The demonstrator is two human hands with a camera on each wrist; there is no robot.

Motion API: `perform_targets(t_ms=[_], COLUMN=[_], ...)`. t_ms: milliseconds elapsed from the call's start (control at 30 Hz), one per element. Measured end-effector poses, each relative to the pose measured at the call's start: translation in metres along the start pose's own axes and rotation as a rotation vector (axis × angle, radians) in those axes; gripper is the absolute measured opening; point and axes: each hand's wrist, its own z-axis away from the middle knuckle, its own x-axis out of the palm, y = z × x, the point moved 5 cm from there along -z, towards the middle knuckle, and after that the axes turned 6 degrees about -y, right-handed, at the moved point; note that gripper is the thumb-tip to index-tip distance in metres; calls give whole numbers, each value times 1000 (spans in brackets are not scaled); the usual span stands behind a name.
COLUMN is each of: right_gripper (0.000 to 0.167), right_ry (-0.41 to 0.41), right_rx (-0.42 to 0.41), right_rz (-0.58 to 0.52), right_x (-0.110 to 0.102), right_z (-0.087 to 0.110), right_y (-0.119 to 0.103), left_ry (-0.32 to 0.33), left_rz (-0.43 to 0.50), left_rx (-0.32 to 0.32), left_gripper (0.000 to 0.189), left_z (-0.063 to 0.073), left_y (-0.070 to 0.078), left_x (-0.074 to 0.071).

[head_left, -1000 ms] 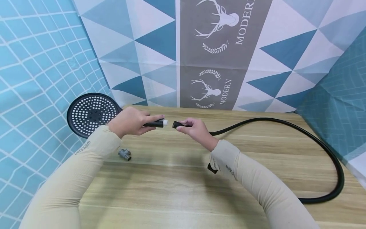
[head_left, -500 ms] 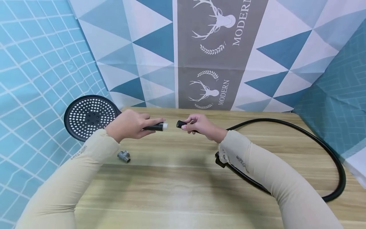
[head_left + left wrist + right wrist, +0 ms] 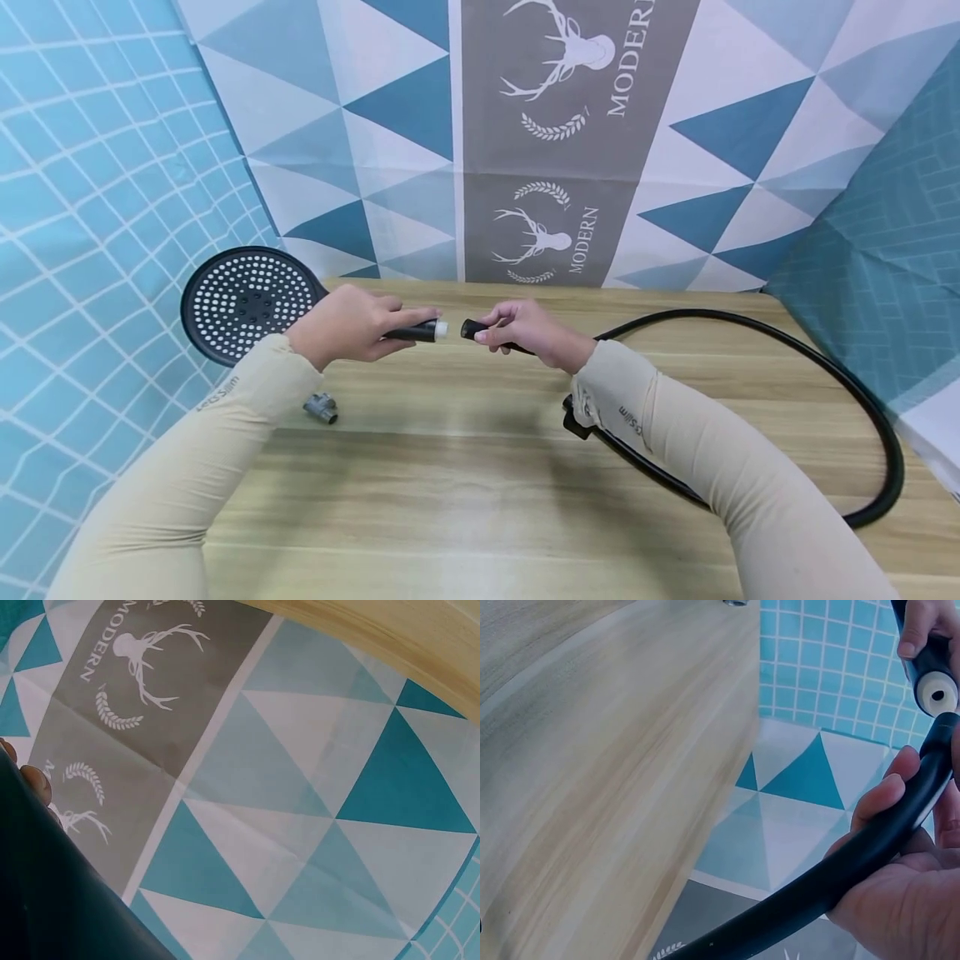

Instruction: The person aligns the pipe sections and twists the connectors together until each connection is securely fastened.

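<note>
My left hand [image 3: 352, 325] grips the handle of a black shower head [image 3: 251, 302], whose round white-dotted face tilts up at the left. The handle ends in a white threaded tip [image 3: 442, 330] that points right. Facing it across a small gap is the black end of a shower hose [image 3: 840, 862], pinched by the fingers and thumb of my right hand [image 3: 525, 329]. In the right wrist view the white tip shows a round hole, close above the hose end. A dark curved part of the shower head [image 3: 67, 892] fills the lower left of the left wrist view.
A small grey metal valve fitting [image 3: 322, 407] lies on the wooden table [image 3: 450, 500] near the left forearm. The hose loops round to the right, and a black fitting [image 3: 577, 419] at its other end lies beside the right sleeve. Patterned sheets [image 3: 408, 125] rise behind the table.
My right hand has shifted slightly right with the hose end, its forearm swinging right and uncovering the black fitting. The shower head has come slightly right over the last half second, narrowing the gap.
</note>
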Motion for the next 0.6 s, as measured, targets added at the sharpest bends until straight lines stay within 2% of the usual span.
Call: perform_targets(t_ms=[167,433,600], right_gripper=[22,29,27], right_ry=[43,86,97], right_rx=[7,-97,-118], right_rz=[0,5,34], right_x=[4,5,7], right_z=[0,1,2], right_y=[1,1,-1], left_ry=[-6,-6,25], left_rz=[13,-1,1], left_rx=[3,-20,1], left_gripper=[48,50,50], left_z=[0,-3,-5], left_y=[1,-1,-3], left_x=[2,0,-1])
